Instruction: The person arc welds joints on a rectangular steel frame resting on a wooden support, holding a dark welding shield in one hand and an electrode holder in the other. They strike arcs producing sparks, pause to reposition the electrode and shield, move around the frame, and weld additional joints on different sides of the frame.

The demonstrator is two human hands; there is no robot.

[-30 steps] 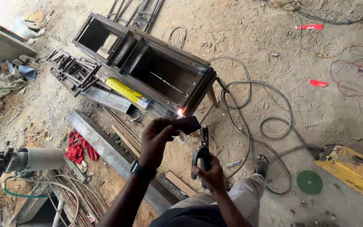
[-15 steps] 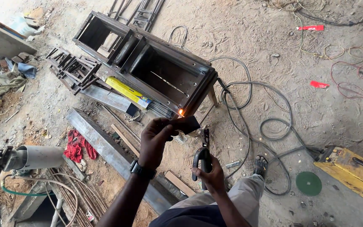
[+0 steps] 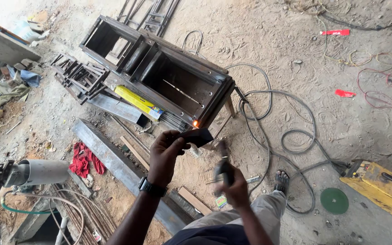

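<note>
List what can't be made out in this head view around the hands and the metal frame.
- Right hand: motion-blurred, so its grip on the dark tool is unclear.
- Glowing spot on the metal frame: partly hidden behind the dark plate that the left hand holds up.
- Yellow machine: cut off by the right edge.
- Grey cylinder: its left end runs off the picture's edge.

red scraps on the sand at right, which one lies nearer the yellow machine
The lower red scrap, beside the red cable loops; the other red scrap lies farther up, near the top edge.
</note>
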